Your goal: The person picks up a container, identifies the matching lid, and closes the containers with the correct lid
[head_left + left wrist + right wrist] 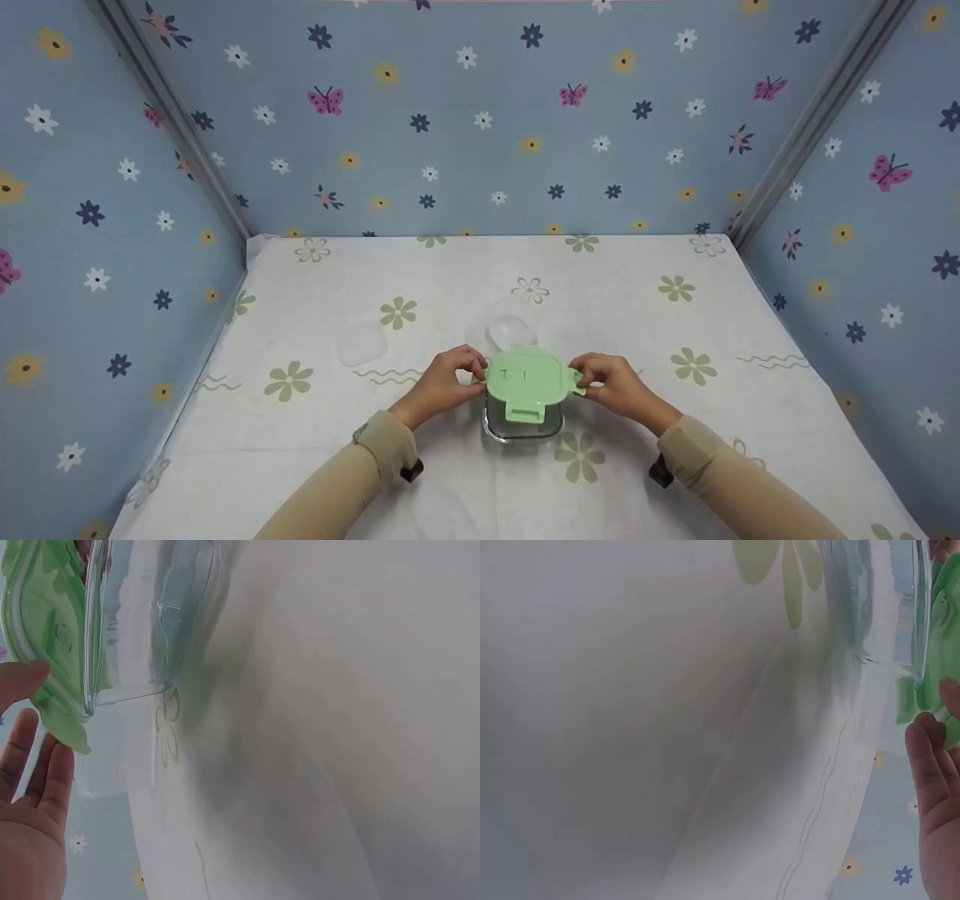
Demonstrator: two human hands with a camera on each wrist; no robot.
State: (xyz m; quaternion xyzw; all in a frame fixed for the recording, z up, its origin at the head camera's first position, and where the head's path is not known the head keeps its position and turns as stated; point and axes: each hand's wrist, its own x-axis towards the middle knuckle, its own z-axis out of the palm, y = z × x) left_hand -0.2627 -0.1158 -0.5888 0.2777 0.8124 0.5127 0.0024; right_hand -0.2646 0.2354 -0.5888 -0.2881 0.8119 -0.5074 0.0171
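Note:
A light green lid (526, 379) with flaps at its edges is held over a clear, square-looking food container (523, 431). My left hand (448, 379) pinches the lid's left edge; the left wrist view shows the thumb on one face of the lid (52, 630) and the fingers by a flap. On the other side my right hand (616, 384) grips the right flap between thumb and fingers. In both wrist views the lid stands tilted at the rim of the container (885, 607), apart from it on the far side. Whether its near edge touches the rim, I cannot tell.
Just behind the lid sits a clear rounded container (510, 330). A translucent, flat-looking square piece (362, 343) lies to the left. The white flowered cloth (300, 435) covers the table, with blue patterned walls (480, 97) at the back and both sides.

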